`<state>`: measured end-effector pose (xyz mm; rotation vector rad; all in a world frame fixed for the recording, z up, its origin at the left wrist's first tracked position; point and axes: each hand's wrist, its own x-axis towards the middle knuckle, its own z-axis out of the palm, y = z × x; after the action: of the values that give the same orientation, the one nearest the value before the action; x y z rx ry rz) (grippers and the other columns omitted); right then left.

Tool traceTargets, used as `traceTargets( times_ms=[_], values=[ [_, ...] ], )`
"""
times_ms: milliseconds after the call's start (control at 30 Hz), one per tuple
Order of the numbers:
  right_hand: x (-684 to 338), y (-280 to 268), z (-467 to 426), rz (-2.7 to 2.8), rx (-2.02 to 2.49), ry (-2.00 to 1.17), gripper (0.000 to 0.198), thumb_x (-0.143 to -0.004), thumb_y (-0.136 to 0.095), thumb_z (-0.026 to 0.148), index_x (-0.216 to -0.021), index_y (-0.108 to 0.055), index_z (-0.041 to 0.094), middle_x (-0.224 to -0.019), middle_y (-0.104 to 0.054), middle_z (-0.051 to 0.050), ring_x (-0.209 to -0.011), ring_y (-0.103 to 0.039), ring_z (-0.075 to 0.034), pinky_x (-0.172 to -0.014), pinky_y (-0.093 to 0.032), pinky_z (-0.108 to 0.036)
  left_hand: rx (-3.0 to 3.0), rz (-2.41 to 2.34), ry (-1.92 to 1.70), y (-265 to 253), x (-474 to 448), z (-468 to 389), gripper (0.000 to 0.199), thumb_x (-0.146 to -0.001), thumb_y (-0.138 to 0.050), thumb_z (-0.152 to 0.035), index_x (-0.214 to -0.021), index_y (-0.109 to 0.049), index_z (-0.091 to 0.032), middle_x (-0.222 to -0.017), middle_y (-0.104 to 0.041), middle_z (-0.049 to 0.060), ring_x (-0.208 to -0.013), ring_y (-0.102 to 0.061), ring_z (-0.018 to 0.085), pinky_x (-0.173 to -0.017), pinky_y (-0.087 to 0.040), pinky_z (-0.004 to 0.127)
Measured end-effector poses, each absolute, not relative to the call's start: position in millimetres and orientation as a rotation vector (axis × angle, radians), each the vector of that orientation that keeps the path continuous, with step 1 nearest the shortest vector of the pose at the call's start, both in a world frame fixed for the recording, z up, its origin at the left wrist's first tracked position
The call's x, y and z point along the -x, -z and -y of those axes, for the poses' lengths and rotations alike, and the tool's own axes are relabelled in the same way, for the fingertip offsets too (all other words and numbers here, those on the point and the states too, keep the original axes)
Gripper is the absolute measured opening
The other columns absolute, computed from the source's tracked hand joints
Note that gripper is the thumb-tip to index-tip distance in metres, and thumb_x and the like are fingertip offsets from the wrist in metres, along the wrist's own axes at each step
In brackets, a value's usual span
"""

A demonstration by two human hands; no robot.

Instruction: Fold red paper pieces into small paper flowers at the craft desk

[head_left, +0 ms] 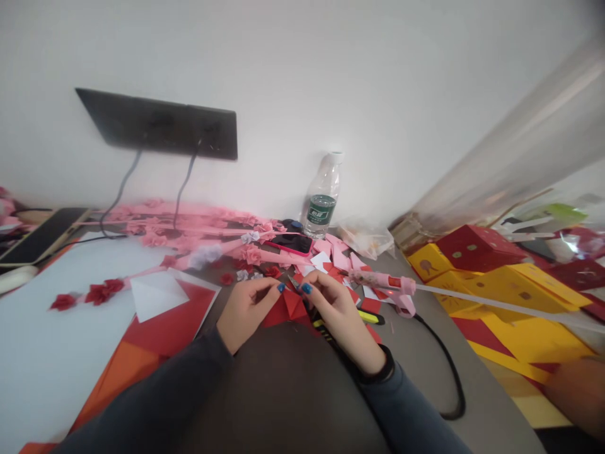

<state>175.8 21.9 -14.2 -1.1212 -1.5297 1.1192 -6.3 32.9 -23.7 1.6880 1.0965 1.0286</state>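
My left hand [250, 309] is closed, thumb against fingers, at the edge of a folded piece of red paper [293, 306]. Facing it, my right hand [338, 309] is closed around a tool with a pointed metal tip [293, 281]. Black-and-yellow handle parts [371, 316] show beside and below that hand; its fingers hide the middle of the tool, so its exact kind is unclear. Red, white and pink paper scraps [338, 252] lie just beyond both hands. Small red paper flowers [227, 278] sit past the left fingers.
A pink glue gun [382, 282] with a black cord lies right of my hands. Behind stand a water bottle [322, 202] and a phone [292, 243]. Pink flower branches [203, 217] line the wall. Yellow and red boxes [515, 290] fill the right; another person's hand [576, 391] shows there.
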Motion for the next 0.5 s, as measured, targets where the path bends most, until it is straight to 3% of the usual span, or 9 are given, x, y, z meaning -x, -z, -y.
traceTargets(
  times_ms=[200,500],
  values=[
    [-173.5,11.4,-20.5,1.618,1.197,-1.186,0.029,-0.084,-0.065,0.043,-0.073,-0.055,0.019,-0.059,-0.047,0.004,-0.053,-0.040,-0.010,-0.051,-0.031,-0.024,-1.674,-1.134,-1.065,20.3,7.4,-32.1,0.030,-0.091,-0.051,-0.034,-0.080,-0.071,-0.015,-0.074,-0.070,0.003,-0.072,-0.062,0.018,-0.065,-0.048,0.024],
    [-174.4,12.2,-19.7,1.646,1.193,-1.116,0.030,-0.086,-0.063,0.042,-0.069,-0.051,0.020,-0.062,-0.048,0.003,-0.057,-0.041,-0.012,-0.054,-0.032,-0.025,-1.536,-1.084,-1.040,18.0,4.9,-32.7,0.030,-0.089,-0.054,-0.035,-0.073,-0.069,-0.014,-0.066,-0.065,0.002,-0.062,-0.056,0.015,-0.057,-0.042,0.023]
  ],
)
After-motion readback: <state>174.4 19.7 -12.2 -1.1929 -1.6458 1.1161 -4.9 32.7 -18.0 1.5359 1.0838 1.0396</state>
